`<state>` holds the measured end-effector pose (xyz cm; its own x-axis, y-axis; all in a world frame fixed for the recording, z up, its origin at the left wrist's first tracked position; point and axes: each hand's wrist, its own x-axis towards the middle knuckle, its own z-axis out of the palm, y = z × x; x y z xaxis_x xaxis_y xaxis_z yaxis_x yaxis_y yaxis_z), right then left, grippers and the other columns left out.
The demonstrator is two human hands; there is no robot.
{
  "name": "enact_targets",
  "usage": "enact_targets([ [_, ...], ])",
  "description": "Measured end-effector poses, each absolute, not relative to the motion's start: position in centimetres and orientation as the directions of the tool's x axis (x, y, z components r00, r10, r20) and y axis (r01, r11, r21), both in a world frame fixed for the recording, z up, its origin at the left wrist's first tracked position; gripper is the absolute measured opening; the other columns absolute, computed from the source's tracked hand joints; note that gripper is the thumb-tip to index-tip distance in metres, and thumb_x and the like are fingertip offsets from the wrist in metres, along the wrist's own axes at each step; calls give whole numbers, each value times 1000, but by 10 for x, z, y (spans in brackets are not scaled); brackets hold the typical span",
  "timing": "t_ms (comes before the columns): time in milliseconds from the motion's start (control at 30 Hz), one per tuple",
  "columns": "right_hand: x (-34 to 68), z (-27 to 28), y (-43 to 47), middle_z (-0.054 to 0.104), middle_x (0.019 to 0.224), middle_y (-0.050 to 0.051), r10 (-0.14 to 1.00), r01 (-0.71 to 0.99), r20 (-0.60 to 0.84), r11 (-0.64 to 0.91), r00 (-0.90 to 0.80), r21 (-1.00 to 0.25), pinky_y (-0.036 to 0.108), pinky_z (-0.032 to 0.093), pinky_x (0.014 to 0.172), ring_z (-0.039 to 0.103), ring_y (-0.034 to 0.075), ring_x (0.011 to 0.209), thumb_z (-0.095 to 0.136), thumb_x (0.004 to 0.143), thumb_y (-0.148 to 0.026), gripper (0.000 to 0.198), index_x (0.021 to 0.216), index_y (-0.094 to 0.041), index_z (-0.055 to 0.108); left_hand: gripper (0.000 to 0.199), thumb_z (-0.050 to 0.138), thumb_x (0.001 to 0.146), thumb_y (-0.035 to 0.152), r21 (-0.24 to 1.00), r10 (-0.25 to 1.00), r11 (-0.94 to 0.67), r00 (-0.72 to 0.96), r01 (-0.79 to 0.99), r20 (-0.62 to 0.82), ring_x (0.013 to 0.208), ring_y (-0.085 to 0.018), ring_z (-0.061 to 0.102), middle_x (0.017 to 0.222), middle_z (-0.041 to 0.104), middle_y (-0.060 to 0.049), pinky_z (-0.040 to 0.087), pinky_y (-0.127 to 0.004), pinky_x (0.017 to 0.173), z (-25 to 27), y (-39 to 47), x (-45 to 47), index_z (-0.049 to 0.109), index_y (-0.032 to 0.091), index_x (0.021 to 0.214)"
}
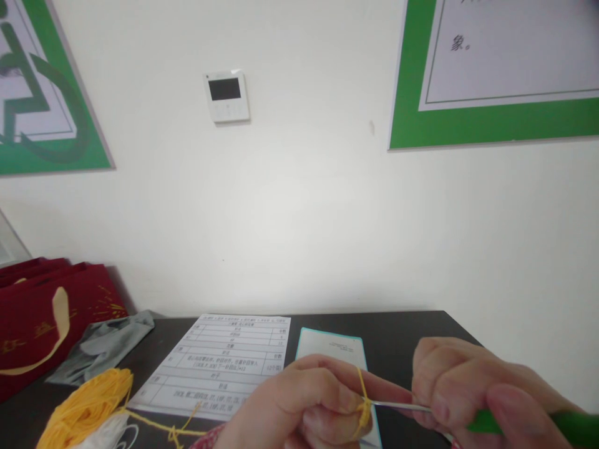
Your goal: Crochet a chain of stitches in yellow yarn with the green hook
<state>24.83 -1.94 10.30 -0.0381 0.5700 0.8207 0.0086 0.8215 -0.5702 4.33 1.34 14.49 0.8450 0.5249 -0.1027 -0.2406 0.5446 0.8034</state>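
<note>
Taking the left hand as the dial's centre, the dark table (393, 349) spread from nine o'clock round to two. The red bags (51, 324) stood between nine and ten, and the printed sheet (224, 358) lay at ten, well apart from the hook.

The right hand (468, 386) was at three o'clock, its fingers closed round the green-handled hook (400, 406). The left hand (299, 399) had thumb and fingers pinched narrow on the small yellow stitches (364, 415), with its index finger stretched out towards three. A pale card (322, 343) lay at twelve, partly behind that hand. The yellow yarn ball (87, 405) sat at nine, with white yarn (105, 433) against its lower edge; the two could have tangled if the ball had rolled.

The yellow strand (154, 424) ran from the ball towards the left hand and bunched into a loose snarl, which might have tightened into a knot under a sharp pull. Smallest of all, the stitches sat at the hook's far end. The tip was too blurred to read, but a slackened pinch or a hasty tug could have let the loop slip off.
</note>
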Motion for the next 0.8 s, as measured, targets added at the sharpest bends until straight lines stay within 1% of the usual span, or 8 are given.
enact_targets([
  [67, 247, 108, -20, 65, 58, 1, 623, -2, 782, 782, -16, -623, 32, 50, 56, 60, 17, 52, 43, 104, -37, 39, 78, -25, 71, 25, 62, 74, 20, 802, 525, 551, 843, -232, -117, 47, -7, 15, 49, 24, 9, 11, -22, 45, 144, 15, 43, 79, 11, 90],
  [233, 254, 114, -22, 66, 60, 3, 592, 16, 790, 802, -160, -597, 32, 49, 56, 61, 18, 55, 46, 102, -40, 38, 80, -23, 72, 20, 66, 76, 29, 821, 534, 541, 828, -182, -168, 49, -8, 21, 50, 30, 6, 14, -23, 45, 139, 16, 41, 78, 14, 83],
  [300, 251, 117, -22, 66, 59, 2, 598, -7, 788, 796, -146, -605, 29, 48, 54, 60, 16, 54, 46, 102, -40, 40, 77, -23, 72, 13, 71, 74, 29, 848, 563, 499, 812, -182, -157, 52, -8, 28, 52, 36, 4, 19, -22, 46, 135, 18, 40, 75, 17, 73],
  [433, 237, 125, -19, 62, 52, 0, 715, -233, 699, 677, -19, -698, 24, 44, 44, 53, 13, 46, 52, 100, -42, 42, 69, -23, 73, 11, 77, 70, 27, 873, 605, 449, 784, -190, -140, 56, -11, 37, 54, 37, 3, 25, -22, 48, 127, 20, 38, 71, 19, 65],
  [567, 229, 125, -11, 60, 51, 1, 847, -485, 530, 454, -25, -748, 20, 37, 37, 50, 12, 43, 59, 97, -40, 39, 66, -23, 75, 9, 74, 71, 24, 832, 567, 521, 806, -190, -171, 51, -9, 30, 49, 33, 5, 21, -22, 46, 130, 19, 39, 72, 18, 64],
  [667, 226, 124, -5, 58, 48, 0, 899, -557, 436, 346, -31, -755, 18, 33, 33, 47, 10, 39, 64, 93, -40, 37, 62, -22, 73, 4, 72, 67, 19, 788, 562, 577, 805, -214, -193, 46, -6, 25, 46, 34, 7, 14, -19, 43, 137, 17, 43, 73, 15, 68],
  [733, 222, 124, -2, 58, 47, 0, 917, -588, 398, 313, -18, -746, 17, 31, 31, 44, 9, 36, 68, 90, -41, 35, 61, -21, 72, 7, 71, 65, 16, 772, 585, 590, 784, -236, -208, 42, -3, 20, 44, 34, 9, 10, -18, 40, 141, 16, 47, 72, 16, 72],
  [800, 218, 123, 1, 59, 47, -1, 927, -585, 376, 307, 4, -751, 17, 34, 33, 45, 9, 37, 70, 88, -43, 35, 61, -21, 71, 9, 69, 66, 15, 791, 611, 563, 765, -240, -202, 37, -1, 16, 43, 35, 11, 7, -18, 37, 142, 16, 51, 72, 16, 75],
])
